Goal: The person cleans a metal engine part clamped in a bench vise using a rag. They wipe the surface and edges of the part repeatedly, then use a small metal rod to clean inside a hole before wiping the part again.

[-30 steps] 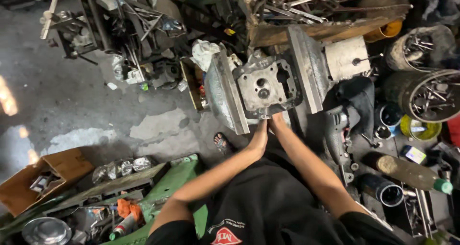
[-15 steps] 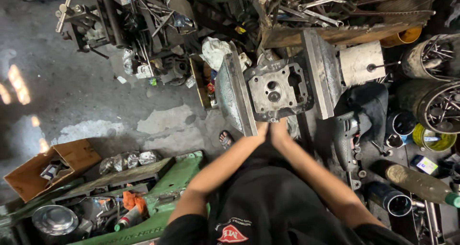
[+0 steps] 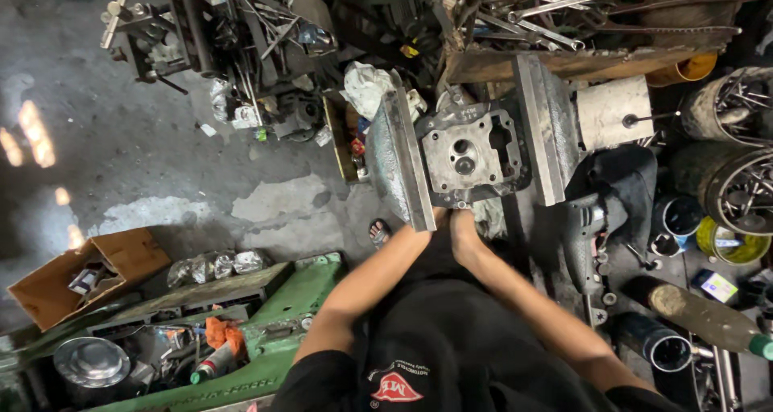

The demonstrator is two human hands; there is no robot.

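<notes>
Stained grey concrete floor (image 3: 153,162) fills the left of this cluttered workshop, with pale worn patches and spots of light on it. Both hands meet at the near edge of a cast metal engine part (image 3: 471,153). The left hand (image 3: 439,217) and right hand (image 3: 463,221) lie side by side, touching each other, pressed to the part's lower rim; whether each grip is closed on anything cannot be told, since the fingers are hidden beneath the rim. The engine part is dull grey, roughly square, with round bores and an angular opening, and it sits clamped between two thick steel vise jaws (image 3: 403,166), scuffed and flat-faced, one on its left and one on its right. Just right of the vise stands a pale metal block (image 3: 613,111). Farther off, a wooden shelf (image 3: 555,62) carries long wrenches and rods. Right of the arms, a dark power drill (image 3: 581,231) lies among black cylinders and coiled wire. Near left, a green machine frame (image 3: 298,295) sits beside an open cardboard box (image 3: 76,279) and a round metal lid (image 3: 90,362).
</notes>
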